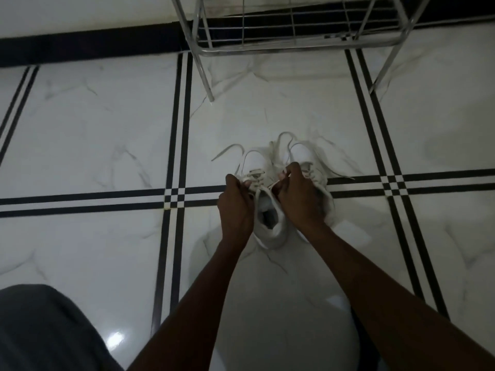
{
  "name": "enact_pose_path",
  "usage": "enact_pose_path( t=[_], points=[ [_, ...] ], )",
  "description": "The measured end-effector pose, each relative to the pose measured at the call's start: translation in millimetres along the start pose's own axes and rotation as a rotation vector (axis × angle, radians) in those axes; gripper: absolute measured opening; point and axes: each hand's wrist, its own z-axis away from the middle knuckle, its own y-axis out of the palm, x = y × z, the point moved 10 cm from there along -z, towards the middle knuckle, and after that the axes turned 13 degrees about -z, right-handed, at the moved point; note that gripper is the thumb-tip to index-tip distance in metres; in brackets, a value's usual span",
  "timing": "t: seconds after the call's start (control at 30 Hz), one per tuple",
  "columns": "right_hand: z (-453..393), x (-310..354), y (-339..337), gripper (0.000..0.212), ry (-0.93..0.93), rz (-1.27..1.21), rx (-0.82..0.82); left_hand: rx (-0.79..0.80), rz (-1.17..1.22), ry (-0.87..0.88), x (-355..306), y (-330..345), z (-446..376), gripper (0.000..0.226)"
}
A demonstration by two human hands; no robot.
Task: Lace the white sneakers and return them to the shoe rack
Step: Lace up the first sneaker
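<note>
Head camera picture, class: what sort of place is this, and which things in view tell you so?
Probably a home entryway or hallway. A metal wire shoe rack stands against the wall, the glossy marble-look floor has black stripe borders, and two white sneakers sit on it being laced.

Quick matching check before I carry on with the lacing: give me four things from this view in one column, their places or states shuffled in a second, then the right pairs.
Things
1. left sneaker
2. right sneaker
3. shoe rack
4. loose lace end

Places or states
A. stands at the top of the view, its visible wire shelf bare
B. lies on the floor tile, left of the sneaker toes
C. between both hands, laces being worked
D. partly hidden behind the right hand

Pairs: 1-C, 2-D, 3-A, 4-B. The left hand grips the left sneaker's laces.
</note>
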Motion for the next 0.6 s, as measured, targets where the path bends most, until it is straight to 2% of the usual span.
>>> enact_pose_path(
  t=[0.27,0.37,0.5,0.6],
  points=[
    [-1,-5,6,0.016,0.036,-0.054,-0.046,-0.023,0.082,-0.039,7,-3,1,0.012],
    [1,-6,5,0.015,0.032,-0.074,-0.022,-0.009,0.099,-0.062,13,-1,1,0.017],
    [-4,-9,10,0.006,0.051,-0.162,0.097,0.09,0.148,-0.088,13,-2,-1,0.029],
    [-10,-10,13,0.01,0.143,-0.322,0.169,0.199,0.26,-0.084,9,-3,-5,0.037]
  ],
)
